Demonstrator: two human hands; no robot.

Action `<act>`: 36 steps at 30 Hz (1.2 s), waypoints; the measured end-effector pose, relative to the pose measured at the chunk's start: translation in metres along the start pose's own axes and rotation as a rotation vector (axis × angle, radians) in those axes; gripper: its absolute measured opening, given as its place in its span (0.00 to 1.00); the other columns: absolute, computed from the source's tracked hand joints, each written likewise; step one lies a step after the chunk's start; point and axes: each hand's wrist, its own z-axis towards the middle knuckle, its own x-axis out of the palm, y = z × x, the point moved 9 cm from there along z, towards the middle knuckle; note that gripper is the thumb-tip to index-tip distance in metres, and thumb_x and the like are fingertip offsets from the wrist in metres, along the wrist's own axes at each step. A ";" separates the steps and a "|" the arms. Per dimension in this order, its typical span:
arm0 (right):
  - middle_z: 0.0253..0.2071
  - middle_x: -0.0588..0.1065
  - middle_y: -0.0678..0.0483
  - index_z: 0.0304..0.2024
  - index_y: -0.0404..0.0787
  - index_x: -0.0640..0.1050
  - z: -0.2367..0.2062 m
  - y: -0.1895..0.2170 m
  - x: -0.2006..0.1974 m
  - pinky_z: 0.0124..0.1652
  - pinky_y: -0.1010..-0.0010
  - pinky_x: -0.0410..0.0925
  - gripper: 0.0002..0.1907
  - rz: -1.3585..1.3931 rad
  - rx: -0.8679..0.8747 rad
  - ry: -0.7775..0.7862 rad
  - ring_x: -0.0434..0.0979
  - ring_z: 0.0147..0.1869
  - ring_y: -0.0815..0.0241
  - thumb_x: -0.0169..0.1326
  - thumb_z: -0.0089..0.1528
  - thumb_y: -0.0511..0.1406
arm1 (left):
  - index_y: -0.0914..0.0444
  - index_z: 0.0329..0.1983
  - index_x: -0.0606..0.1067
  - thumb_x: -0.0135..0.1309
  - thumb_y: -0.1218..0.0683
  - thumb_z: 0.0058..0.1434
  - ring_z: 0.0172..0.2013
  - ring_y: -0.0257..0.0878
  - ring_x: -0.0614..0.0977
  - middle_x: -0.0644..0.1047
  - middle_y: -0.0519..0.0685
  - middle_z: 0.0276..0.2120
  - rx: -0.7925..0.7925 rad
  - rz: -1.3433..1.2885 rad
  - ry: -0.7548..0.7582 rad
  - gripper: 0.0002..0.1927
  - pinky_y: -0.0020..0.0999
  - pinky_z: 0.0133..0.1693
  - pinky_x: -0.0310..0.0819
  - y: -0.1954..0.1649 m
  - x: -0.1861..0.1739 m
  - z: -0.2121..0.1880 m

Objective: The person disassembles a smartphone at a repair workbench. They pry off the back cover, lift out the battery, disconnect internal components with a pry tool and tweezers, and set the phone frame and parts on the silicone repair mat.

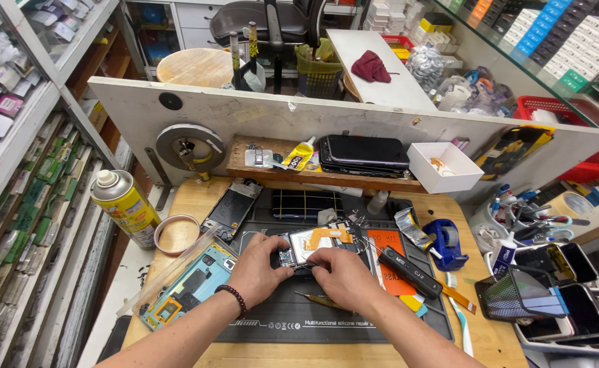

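At mat centre, left hand [262,266] and right hand [337,272] pinch the opened phone [313,247]; orange flex cable [328,235] at twelve o'clock risks tearing if tugged.

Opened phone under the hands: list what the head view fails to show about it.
- Opened phone: its lower half is covered by the left hand and right hand.
- Any tool at the fingertips: too small and hidden by the fingers.
- Small parts inside the phone: too fine to make out.
- Work mat: the forearms cover part of its near side.
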 end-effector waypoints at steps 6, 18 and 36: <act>0.35 0.82 0.51 0.51 0.43 0.79 0.000 0.002 0.003 0.36 0.65 0.75 0.13 0.042 0.150 0.062 0.82 0.30 0.58 0.53 0.64 0.36 | 0.57 0.50 0.77 0.70 0.54 0.49 0.50 0.45 0.78 0.73 0.49 0.48 0.010 -0.019 -0.010 0.25 0.37 0.52 0.74 0.003 0.002 0.001; 0.40 0.81 0.44 0.47 0.43 0.82 -0.009 0.021 0.002 0.47 0.59 0.73 0.12 -0.103 -0.012 -0.053 0.82 0.46 0.43 0.55 0.62 0.35 | 0.57 0.50 0.76 0.70 0.54 0.49 0.50 0.46 0.77 0.73 0.50 0.48 0.020 0.006 0.007 0.25 0.38 0.52 0.73 0.001 0.001 0.003; 0.33 0.77 0.56 0.53 0.40 0.79 -0.001 -0.031 0.039 0.19 0.73 0.60 0.14 0.598 0.395 0.076 0.70 0.22 0.68 0.50 0.67 0.35 | 0.58 0.51 0.75 0.70 0.54 0.50 0.51 0.45 0.77 0.73 0.50 0.48 -0.022 0.014 0.018 0.26 0.37 0.54 0.73 -0.003 -0.001 0.001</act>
